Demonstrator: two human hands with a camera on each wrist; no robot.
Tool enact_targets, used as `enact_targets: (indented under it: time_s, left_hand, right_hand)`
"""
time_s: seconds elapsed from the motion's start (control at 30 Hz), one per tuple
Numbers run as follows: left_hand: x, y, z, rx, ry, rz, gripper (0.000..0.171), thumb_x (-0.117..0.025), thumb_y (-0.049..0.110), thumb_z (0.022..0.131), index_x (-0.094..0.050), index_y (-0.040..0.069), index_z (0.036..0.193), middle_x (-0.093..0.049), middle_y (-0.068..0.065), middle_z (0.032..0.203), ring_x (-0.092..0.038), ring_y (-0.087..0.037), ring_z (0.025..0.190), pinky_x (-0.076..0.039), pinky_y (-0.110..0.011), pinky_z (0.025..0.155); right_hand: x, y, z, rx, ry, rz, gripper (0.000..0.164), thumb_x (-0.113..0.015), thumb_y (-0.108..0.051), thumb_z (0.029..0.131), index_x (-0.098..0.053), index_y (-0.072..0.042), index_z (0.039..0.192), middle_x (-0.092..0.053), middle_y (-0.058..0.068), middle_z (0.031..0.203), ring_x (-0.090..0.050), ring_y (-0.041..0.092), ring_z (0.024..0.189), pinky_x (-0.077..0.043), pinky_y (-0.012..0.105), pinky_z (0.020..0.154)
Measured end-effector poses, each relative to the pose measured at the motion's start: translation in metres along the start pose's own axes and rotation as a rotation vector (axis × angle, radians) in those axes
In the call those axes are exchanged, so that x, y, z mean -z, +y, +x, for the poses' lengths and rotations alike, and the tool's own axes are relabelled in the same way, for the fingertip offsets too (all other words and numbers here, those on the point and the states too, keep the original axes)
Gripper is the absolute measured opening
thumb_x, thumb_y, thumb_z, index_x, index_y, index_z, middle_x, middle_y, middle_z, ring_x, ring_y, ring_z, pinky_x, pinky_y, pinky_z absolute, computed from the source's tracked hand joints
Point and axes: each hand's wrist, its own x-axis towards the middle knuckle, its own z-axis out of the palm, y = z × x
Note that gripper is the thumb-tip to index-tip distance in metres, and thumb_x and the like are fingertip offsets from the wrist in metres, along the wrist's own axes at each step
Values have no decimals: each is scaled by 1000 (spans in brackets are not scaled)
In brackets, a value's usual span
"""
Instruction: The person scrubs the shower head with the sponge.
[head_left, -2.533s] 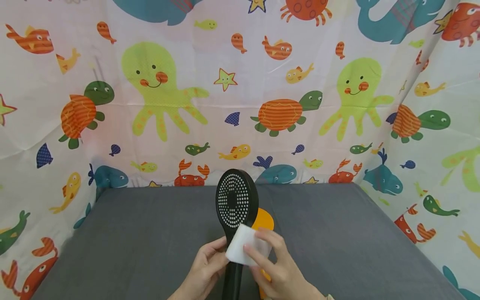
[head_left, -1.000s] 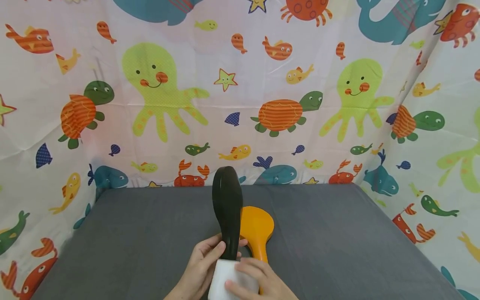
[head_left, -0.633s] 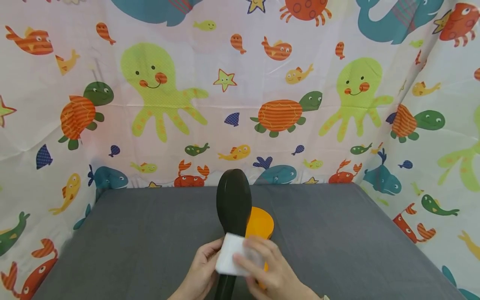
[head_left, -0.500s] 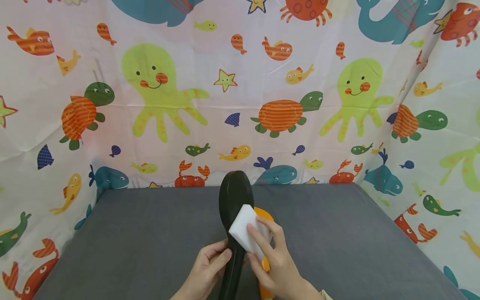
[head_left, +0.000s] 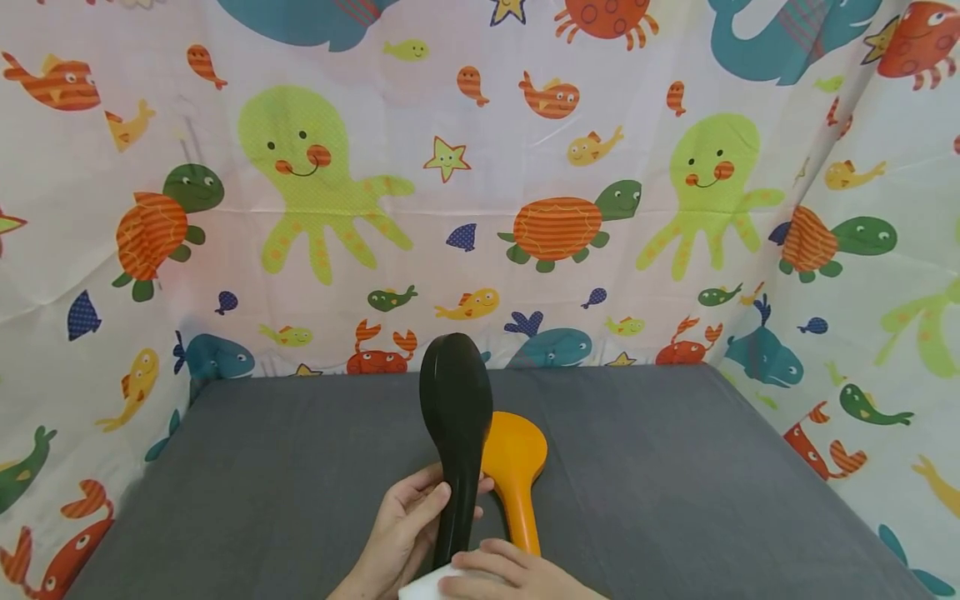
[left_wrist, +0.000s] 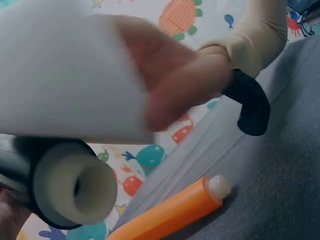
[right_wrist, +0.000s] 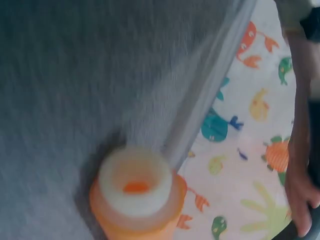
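A black shower head [head_left: 455,400] stands tilted up in the middle of the head view, its smooth back towards me. My left hand [head_left: 401,525] grips it by the handle, thumb in front and fingertips showing on the far side. Low in that view, my right hand [head_left: 517,575] holds a white sponge [head_left: 427,586] against the lower handle; the frame's bottom edge cuts both off. From the left wrist, the blurred sponge [left_wrist: 65,75] lies over the handle close to its hollow pale end [left_wrist: 75,197]. The nozzle face is hidden.
An orange shower head [head_left: 516,450] lies on the grey cloth-covered table [head_left: 300,467], just right of the black one. Its pale handle end [right_wrist: 135,185] shows near the right wrist camera. A curtain [head_left: 465,192] printed with sea animals hangs behind and at both sides.
The shower head has turned from its nozzle face to its back. Since half a second ago, my right hand has moved the sponge from the neck down the handle, and the head has shifted slightly left.
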Motion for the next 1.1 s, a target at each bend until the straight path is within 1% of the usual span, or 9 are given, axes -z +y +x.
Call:
enact_targets:
  time_s: [0.17, 0.3, 0.4, 0.53, 0.63, 0.8, 0.87, 0.97, 1.1]
  left_hand:
    - [1, -4, 1, -31, 21, 38, 29, -34, 1, 100, -43, -4, 126, -57, -13, 118, -57, -19, 105, -46, -32, 91]
    - [1, -7, 2, -16, -7, 22, 29, -33, -1, 99, -43, -4, 126, -56, -11, 116, -58, -19, 102, -48, -37, 90]
    - [2, -7, 2, -10, -28, 35, 31, -31, -1, 100, -44, -2, 128, -55, -9, 120, -55, -16, 107, -44, -34, 94]
    - [5, -3, 1, -2, -51, 38, 35, -25, 4, 102, -40, 0, 133, -52, -9, 126, -49, -15, 115, -38, -29, 99]
    - [7, 2, 0, 31, -37, 0, 38, -23, 12, 103, -35, 3, 139, -50, -12, 132, -50, -22, 119, -39, -36, 100]
    - [4, 6, 6, 61, 45, 41, 39, -27, 16, 104, -36, 4, 139, -50, -13, 133, -49, -24, 119, -41, -37, 98]
    - [1, 5, 9, 80, 79, 72, 37, -30, 17, 103, -38, 4, 137, -54, -11, 128, -55, -23, 111, -44, -36, 94]
    - [-2, 3, 14, 89, 119, 115, 34, -35, 18, 102, -42, 4, 132, -58, -6, 119, -58, -17, 101, -47, -32, 89]
    - [-6, 1, 18, 59, 147, 149, 27, -39, 13, 101, -49, 2, 124, -58, -5, 113, -57, -15, 98, -47, -31, 88]
  right_hand:
    - [-6, 26, 6, -151, 395, -44, 39, -53, -28, 92, -56, -2, 122, -42, 26, 127, -42, 33, 113, -44, 32, 88]
    - [-6, 39, 12, -376, 525, 46, 44, -47, -25, 95, -49, 3, 129, -34, 27, 131, -39, 33, 111, -45, 33, 77]
    - [-7, 37, 12, -380, 519, 49, 44, -48, -25, 96, -50, 3, 129, -34, 27, 131, -38, 33, 112, -45, 35, 79]
    - [-12, 22, 9, -221, 440, -60, 35, -48, -21, 94, -58, -1, 121, -43, 26, 127, -41, 33, 113, -41, 33, 93]
    - [-14, 9, 7, -118, 293, -87, 39, -53, -30, 93, -57, -7, 124, -44, 21, 130, -40, 31, 118, -37, 32, 101]
    - [-5, 4, 0, -63, 68, 64, 53, -62, -41, 88, -49, -13, 131, -37, 9, 138, -36, 20, 123, -34, 24, 102]
    - [-1, 11, 0, -28, 90, 69, 52, -63, -40, 87, -51, -12, 129, -39, 10, 136, -38, 20, 122, -35, 24, 101]
    - [2, 26, 4, -12, 249, -7, 39, -57, -31, 90, -57, -7, 121, -44, 19, 129, -42, 28, 116, -41, 30, 96]
    - [6, 45, 13, -245, 456, -42, 39, -45, -22, 92, -56, -1, 123, -42, 26, 127, -43, 33, 110, -47, 39, 81]
